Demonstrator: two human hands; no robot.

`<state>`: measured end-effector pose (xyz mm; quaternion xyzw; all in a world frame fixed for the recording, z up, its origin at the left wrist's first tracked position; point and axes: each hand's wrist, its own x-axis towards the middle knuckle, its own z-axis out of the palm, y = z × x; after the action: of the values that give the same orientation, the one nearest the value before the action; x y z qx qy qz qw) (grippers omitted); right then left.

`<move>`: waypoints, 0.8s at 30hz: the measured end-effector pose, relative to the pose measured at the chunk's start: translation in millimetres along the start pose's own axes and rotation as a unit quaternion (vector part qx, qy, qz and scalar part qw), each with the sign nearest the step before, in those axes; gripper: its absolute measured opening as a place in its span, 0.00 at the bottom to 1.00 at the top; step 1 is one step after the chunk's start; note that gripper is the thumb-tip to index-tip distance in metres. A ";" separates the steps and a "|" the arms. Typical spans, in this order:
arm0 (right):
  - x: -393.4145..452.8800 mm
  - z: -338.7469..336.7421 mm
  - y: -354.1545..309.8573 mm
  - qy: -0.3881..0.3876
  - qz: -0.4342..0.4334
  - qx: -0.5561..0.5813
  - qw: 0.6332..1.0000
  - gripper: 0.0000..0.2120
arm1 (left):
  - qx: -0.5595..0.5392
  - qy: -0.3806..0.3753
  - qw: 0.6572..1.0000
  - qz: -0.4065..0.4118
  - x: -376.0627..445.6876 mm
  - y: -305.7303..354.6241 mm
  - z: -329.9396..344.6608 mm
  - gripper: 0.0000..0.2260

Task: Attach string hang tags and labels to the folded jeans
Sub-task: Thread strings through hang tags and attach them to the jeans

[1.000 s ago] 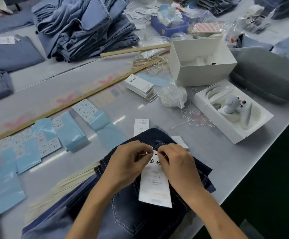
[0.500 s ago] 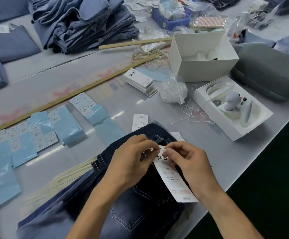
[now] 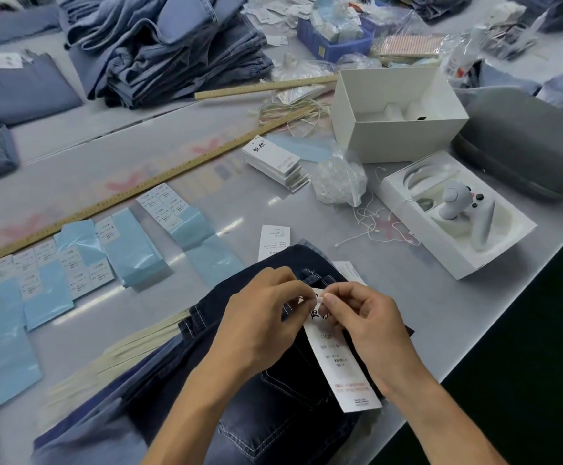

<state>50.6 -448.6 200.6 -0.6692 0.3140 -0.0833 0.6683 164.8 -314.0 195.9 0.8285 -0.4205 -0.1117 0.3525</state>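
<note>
Close together, the left hand [image 3: 256,317] and right hand [image 3: 364,317] pinch a white hang tag [image 3: 340,360] above dark folded jeans [image 3: 273,414]; loosening either pinch could drop its string.

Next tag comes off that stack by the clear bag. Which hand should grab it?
Right, probably. The stack lies ahead and right, nearer the right hand. Both hands pinch the tag; the left hand could hold it.
</note>
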 end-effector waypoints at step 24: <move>8.3 1.8 5.4 0.027 0.006 0.048 0.998 0.07 | -0.146 0.095 0.981 -0.088 4.2 -9.9 21.2 0.14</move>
<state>56.4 -451.0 192.8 -0.6318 0.3310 -0.1124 0.6918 163.3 -323.8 174.2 0.8088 -0.2896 -0.1230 0.4969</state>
